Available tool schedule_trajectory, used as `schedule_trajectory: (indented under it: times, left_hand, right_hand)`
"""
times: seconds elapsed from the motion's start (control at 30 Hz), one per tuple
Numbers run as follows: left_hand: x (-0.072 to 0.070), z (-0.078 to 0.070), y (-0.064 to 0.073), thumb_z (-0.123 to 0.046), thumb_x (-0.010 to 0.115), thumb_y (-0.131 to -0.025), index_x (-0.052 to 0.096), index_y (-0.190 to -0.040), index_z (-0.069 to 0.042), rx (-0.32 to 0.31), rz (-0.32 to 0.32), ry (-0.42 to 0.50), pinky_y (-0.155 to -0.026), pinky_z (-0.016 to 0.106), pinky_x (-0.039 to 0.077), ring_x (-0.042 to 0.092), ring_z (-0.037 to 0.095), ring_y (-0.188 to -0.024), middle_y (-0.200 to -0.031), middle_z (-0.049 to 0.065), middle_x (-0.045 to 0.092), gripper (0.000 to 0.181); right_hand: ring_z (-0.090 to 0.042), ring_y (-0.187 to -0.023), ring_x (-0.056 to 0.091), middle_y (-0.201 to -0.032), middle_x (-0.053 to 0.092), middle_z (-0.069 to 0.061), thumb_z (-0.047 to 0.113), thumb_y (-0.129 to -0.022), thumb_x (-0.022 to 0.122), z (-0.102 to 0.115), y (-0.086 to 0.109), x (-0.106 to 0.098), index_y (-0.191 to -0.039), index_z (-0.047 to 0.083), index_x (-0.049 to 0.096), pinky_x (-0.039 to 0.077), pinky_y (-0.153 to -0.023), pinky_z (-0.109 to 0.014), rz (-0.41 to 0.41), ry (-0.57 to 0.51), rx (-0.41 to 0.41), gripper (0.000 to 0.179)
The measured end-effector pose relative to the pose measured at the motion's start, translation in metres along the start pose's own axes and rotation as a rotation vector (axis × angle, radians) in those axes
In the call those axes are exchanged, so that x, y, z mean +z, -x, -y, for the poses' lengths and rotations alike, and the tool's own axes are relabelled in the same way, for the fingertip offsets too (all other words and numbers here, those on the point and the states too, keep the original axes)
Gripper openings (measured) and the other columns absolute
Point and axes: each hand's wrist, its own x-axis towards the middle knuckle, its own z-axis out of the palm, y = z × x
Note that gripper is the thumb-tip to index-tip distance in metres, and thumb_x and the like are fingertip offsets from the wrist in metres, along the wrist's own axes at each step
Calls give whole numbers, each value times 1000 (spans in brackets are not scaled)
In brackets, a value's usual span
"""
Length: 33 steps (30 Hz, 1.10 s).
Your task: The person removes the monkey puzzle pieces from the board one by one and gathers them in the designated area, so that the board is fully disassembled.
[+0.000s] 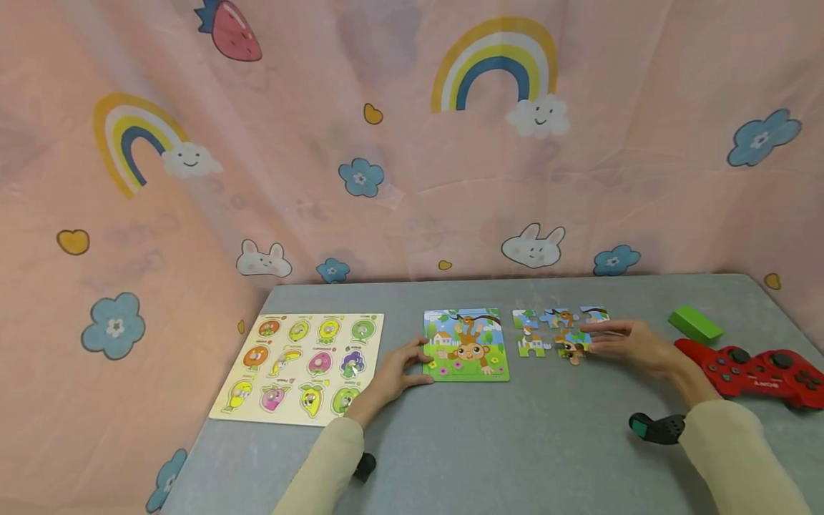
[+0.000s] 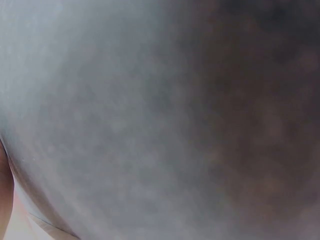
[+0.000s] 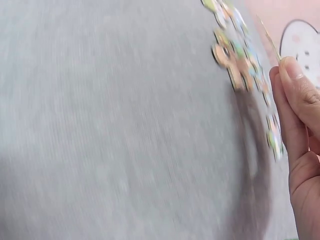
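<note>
The left hand [image 1: 394, 372] touches the left edge of a square monkey jigsaw puzzle [image 1: 466, 345], fingers at its side and thumb near the lower corner. To the right of it, the right hand [image 1: 634, 347] is over several loose puzzle pieces [image 1: 532, 345]. In the right wrist view, its thumb and fingers pinch a thin puzzle piece [image 3: 270, 41], seen edge-on above the table, so its picture is hidden. Blurred loose pieces lie below that hand. The left wrist view shows mostly blurred grey surface and dark shadow.
A fruit puzzle board [image 1: 296, 368] lies on the left of the grey table [image 1: 502, 443]. At the right are a green block [image 1: 695, 325] and a red game controller [image 1: 766, 375]. A patterned pink cloth [image 1: 412, 222] hangs behind the table.
</note>
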Motion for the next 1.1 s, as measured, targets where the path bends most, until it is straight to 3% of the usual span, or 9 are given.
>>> schedule_trajectory:
  times: [0.1, 0.13, 0.23, 0.33, 0.4, 0.57, 1.1]
  left_hand:
    - [0, 0, 0, 0, 76, -78, 64, -98, 6, -2, 0, 12, -104, 30, 40, 36, 33, -136, -141, 22, 45, 24]
    - [0, 0, 0, -1, 75, -78, 64, -98, 6, -4, 0, 12, -104, 30, 40, 36, 33, -136, -141, 22, 46, 24]
    - [0, -1, 1, -1, 76, -78, 64, -99, 6, -3, -1, 5, -104, 30, 40, 37, 33, -136, -141, 22, 46, 25]
    - [0, -1, 1, -1, 76, -78, 64, -99, 6, 7, -3, -4, -104, 31, 40, 37, 34, -136, -140, 22, 46, 25]
    - [0, 0, 1, -2, 76, -78, 64, -99, 6, 16, -4, -2, -104, 31, 41, 37, 34, -135, -140, 23, 46, 25]
    - [0, 2, 1, -2, 76, -78, 65, -99, 6, 25, -6, -4, -104, 31, 41, 38, 34, -135, -139, 23, 47, 26]
    - [1, 3, 1, -3, 76, -78, 65, -100, 6, 14, -6, 3, -105, 33, 40, 35, 34, -136, -141, 23, 45, 25]
  right_hand:
    - [5, -98, 60, -115, 58, 20, 13, -91, 67, -4, 5, -10, -129, -9, 54, 52, -82, -17, -6, -2, 7, 46]
    - [5, -98, 60, -116, 58, 19, 13, -90, 67, -5, 7, -13, -129, -8, 54, 52, -82, -17, -11, 3, 14, 46]
    - [6, -98, 60, -129, 58, -3, 17, -90, 68, -5, 13, -20, -131, -9, 52, 52, -81, -17, -24, 53, 37, 51]
    - [8, -98, 58, -139, 43, -30, 23, -89, 69, -3, 17, -26, -134, -9, 48, 53, -81, -18, -43, 127, 74, 59]
    - [9, -97, 58, -141, 38, -35, 25, -90, 69, -3, 19, -30, -135, -9, 47, 54, -82, -20, -47, 158, 85, 61]
    - [9, -95, 58, -140, 39, -36, 26, -90, 68, -8, 20, -37, -134, -10, 47, 55, -81, -23, -48, 193, 88, 61]
    - [7, -91, 58, -128, 54, -30, 21, -84, 74, -4, 15, -34, -128, -11, 54, 52, -76, -14, -45, 274, 86, 57]
